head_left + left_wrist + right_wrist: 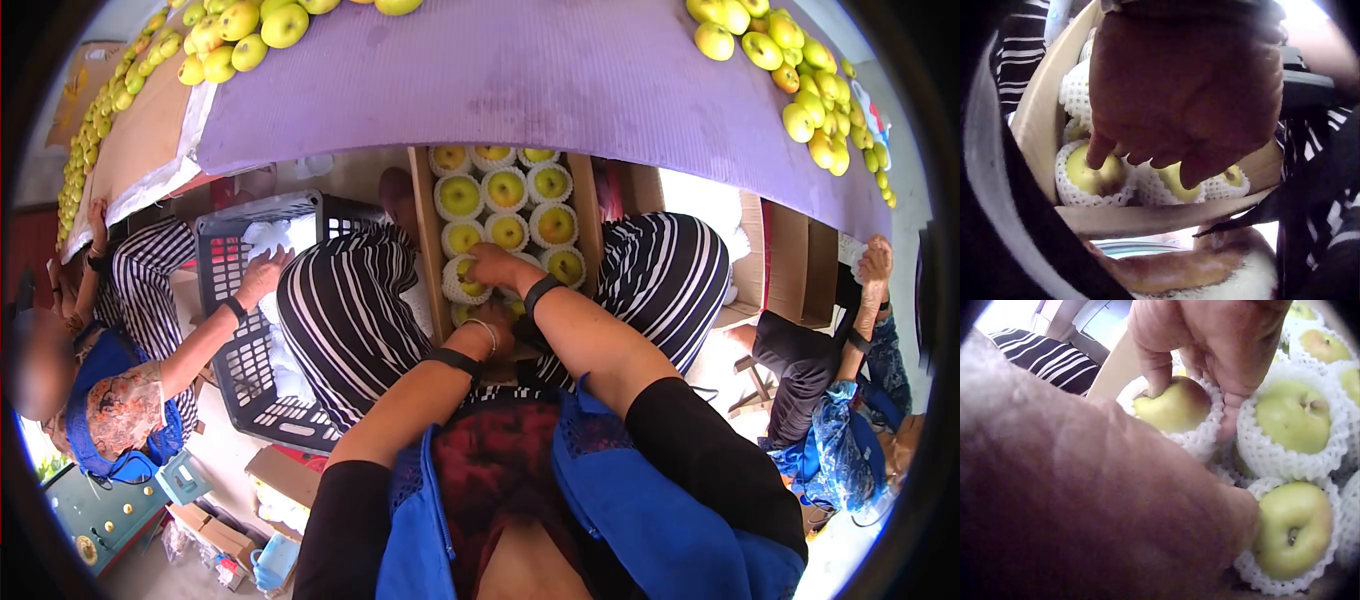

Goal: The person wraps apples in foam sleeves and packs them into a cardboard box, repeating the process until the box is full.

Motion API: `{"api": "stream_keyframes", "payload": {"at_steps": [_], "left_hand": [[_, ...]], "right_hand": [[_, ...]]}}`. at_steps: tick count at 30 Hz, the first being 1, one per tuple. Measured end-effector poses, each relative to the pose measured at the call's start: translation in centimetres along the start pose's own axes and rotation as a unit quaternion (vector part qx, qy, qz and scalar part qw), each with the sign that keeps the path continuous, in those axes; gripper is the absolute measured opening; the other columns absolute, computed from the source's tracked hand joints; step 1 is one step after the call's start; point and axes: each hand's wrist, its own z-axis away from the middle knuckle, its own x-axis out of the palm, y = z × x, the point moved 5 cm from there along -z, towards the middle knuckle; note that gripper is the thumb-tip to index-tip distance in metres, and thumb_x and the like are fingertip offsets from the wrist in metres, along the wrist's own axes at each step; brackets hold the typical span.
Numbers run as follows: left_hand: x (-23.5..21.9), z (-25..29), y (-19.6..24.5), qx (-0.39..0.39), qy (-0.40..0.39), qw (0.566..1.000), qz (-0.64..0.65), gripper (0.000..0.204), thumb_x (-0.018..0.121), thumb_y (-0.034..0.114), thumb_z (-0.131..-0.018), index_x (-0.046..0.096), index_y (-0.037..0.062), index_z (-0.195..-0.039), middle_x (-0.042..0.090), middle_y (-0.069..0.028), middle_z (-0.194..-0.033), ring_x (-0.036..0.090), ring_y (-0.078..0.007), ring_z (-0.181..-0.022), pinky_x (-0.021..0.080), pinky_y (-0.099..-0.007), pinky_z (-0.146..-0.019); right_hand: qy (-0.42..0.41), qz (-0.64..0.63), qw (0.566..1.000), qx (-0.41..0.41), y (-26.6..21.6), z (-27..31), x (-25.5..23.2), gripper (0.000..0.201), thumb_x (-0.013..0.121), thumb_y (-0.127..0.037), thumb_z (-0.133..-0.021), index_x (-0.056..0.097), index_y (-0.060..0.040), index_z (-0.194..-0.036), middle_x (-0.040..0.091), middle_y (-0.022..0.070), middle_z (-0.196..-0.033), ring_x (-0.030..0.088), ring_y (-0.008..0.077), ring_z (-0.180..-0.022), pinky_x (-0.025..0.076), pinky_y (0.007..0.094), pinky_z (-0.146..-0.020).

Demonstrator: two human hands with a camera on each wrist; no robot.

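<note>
A long cardboard box (427, 235) between the knees holds green-yellow apples, each in a white foam net. My right hand (497, 266) is over the left column near the front. In the right wrist view its fingers reach around a netted apple (1175, 409), one fingertip pressing near the top. My left hand (492, 325) is lower, at the near end of the box. Its fingers lie over the front row in the left wrist view, one fingertip touching an apple (1088, 172). In the right wrist view the left hand fills the foreground, beside another netted apple (1294, 528).
A purple board (430, 80) spans the front, with loose apples (285, 25) piled at its left and more apples (790, 60) at its right. A black plastic crate (235, 370) with white foam nets is at left, where another person's hand (262, 280) reaches in. A third person sits at right.
</note>
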Motion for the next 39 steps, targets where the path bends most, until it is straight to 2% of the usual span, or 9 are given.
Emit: {"api": "stream_keyframes", "payload": {"at_steps": [3, 5, 8, 11, 15, 20, 27, 35, 39], "left_hand": [[0.2, -0.5, -0.3, -0.033, -0.045, 0.996, 0.063, 0.061, 0.048, 0.033, -0.074, 0.034, 0.0033, -0.126, 0.022, -0.0229, -0.133, 0.021, -0.0331, -0.124, 0.022, -0.0448, -0.099], [2.0, -2.5, -0.7, -0.055, 0.081, 0.993, 0.072, 0.071, 0.055, 0.037, -0.071, 0.028, 0.0038, -0.128, 0.020, -0.0218, -0.133, 0.024, -0.0314, -0.123, 0.028, -0.0439, -0.095], [-2.1, 0.9, -0.1, -0.127, 0.031, 0.982, 0.136, 0.077, 0.059, 0.037, -0.069, 0.023, 0.0047, -0.129, 0.018, -0.0188, -0.135, 0.027, -0.0307, -0.122, 0.028, -0.0469, -0.095], [2.8, -3.7, -1.9, -0.102, 0.043, 0.984, 0.142, 0.082, 0.062, 0.036, -0.068, 0.018, 0.0059, -0.131, 0.019, -0.0159, -0.135, 0.029, -0.0295, -0.121, 0.027, -0.0518, -0.093], [-1.6, -0.2, -1.2, -0.158, -0.004, 0.973, 0.170, 0.075, 0.057, 0.033, -0.072, 0.018, 0.0065, -0.131, 0.020, -0.0118, -0.136, 0.031, -0.0274, -0.121, 0.023, -0.0549, -0.094], [-2.2, 0.9, -1.3, -0.221, -0.049, 0.958, 0.173, 0.065, 0.046, 0.030, -0.080, 0.015, 0.0086, -0.133, 0.016, -0.0070, -0.139, 0.024, -0.0236, -0.125, 0.015, -0.0605, -0.094], [-1.8, 0.3, -1.7, -0.216, -0.080, 0.959, 0.162, 0.073, 0.053, 0.034, -0.077, 0.014, 0.0100, -0.133, 0.009, -0.0037, -0.141, 0.013, -0.0213, -0.128, 0.014, -0.0633, -0.092], [-2.0, 0.2, -2.9, -0.214, 0.025, 0.969, 0.124, 0.052, 0.060, 0.029, -0.071, 0.045, 0.0130, -0.118, 0.049, -0.0037, -0.117, 0.047, -0.0230, -0.108, 0.041, -0.0430, -0.081], [-2.9, 0.8, -2.2, -0.248, -0.018, 0.960, 0.132, 0.053, 0.060, 0.029, -0.072, 0.043, 0.0134, -0.119, 0.047, -0.0036, -0.119, 0.048, -0.0229, -0.107, 0.042, -0.0437, -0.079]], "right_hand": [[0.016, 0.038, 0.999, -0.019, -0.7, 0.5, -0.2, 0.048, 0.065, -0.016, -0.062, 0.052, 0.0067, -0.102, 0.054, 0.0237, -0.100, 0.053, 0.0325, -0.093, 0.043, 0.0335, -0.077], [0.018, 0.051, 0.998, -0.033, -0.3, 0.1, -0.1, 0.048, 0.065, -0.016, -0.062, 0.052, 0.0066, -0.102, 0.054, 0.0239, -0.100, 0.053, 0.0326, -0.094, 0.042, 0.0336, -0.078], [0.010, 0.049, 0.998, -0.039, -0.2, 0.0, 0.0, 0.048, 0.065, -0.016, -0.063, 0.051, 0.0063, -0.103, 0.053, 0.0243, -0.101, 0.052, 0.0331, -0.096, 0.041, 0.0338, -0.080], [0.017, 0.028, 0.999, -0.034, 0.0, -0.1, 0.2, 0.050, 0.064, -0.017, -0.063, 0.049, 0.0064, -0.105, 0.052, 0.0245, -0.103, 0.051, 0.0337, -0.098, 0.041, 0.0337, -0.081], [0.027, 0.026, 0.999, -0.037, -0.2, 0.1, 0.1, 0.053, 0.065, -0.017, -0.064, 0.047, 0.0071, -0.108, 0.051, 0.0250, -0.106, 0.049, 0.0342, -0.100, 0.040, 0.0337, -0.083], [0.018, 0.039, 0.998, -0.042, 0.2, -0.2, 0.4, 0.053, 0.064, -0.018, -0.064, 0.047, 0.0070, -0.107, 0.049, 0.0254, -0.108, 0.047, 0.0349, -0.102, 0.038, 0.0347, -0.084], [0.026, 0.047, 0.998, -0.036, -0.3, 0.5, 0.0, 0.057, 0.064, -0.018, -0.066, 0.043, 0.0072, -0.112, 0.048, 0.0265, -0.109, 0.046, 0.0352, -0.104, 0.038, 0.0348, -0.086], [0.020, 0.030, 0.999, -0.034, 0.0, 0.4, 0.4, 0.053, 0.061, -0.018, -0.068, 0.043, 0.0055, -0.113, 0.048, 0.0253, -0.109, 0.046, 0.0345, -0.103, 0.037, 0.0348, -0.086], [0.027, 0.036, 0.998, -0.033, -0.7, 1.0, 0.0, 0.054, 0.061, -0.019, -0.069, 0.042, 0.0050, -0.113, 0.048, 0.0251, -0.109, 0.046, 0.0346, -0.104, 0.038, 0.0348, -0.086]]}}
